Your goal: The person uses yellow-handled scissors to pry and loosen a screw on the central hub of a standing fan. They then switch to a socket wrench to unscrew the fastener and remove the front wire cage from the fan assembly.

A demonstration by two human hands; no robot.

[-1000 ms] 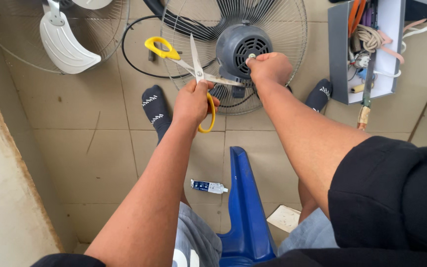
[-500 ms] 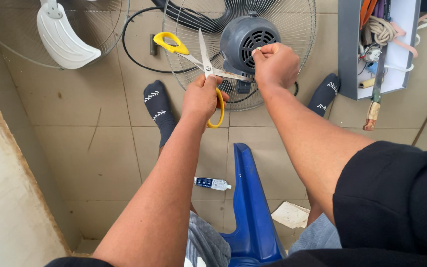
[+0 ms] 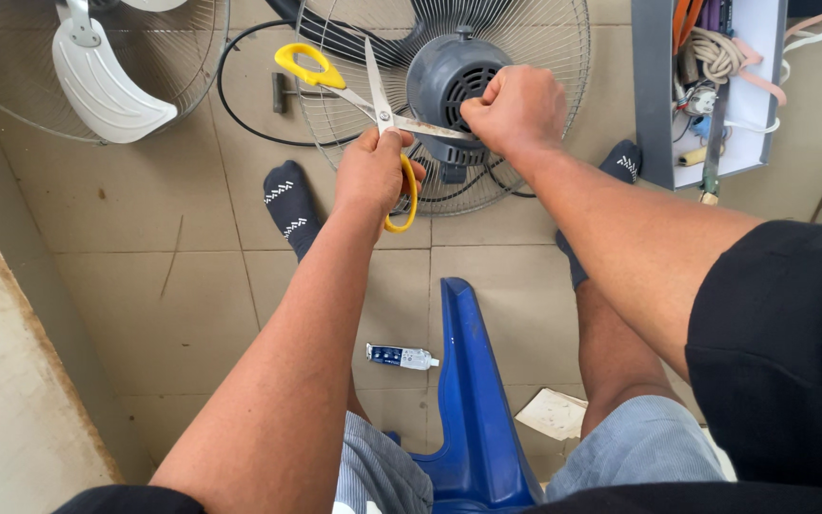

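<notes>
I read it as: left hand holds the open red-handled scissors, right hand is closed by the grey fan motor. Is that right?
Not quite. The scissors have yellow handles, not red; the head view shows this. The rest stands: the left hand holds them open, and the right hand is closed by the grey fan motor.

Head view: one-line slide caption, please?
Left hand holds open yellow-handled scissors at grey fan motor; right hand grips there.

Single head-worn view, looking steeply down from the seated person's head, close over both outstretched forearms, facing the tiled floor (image 3: 145,228) and fan motor (image 3: 449,81).
</notes>
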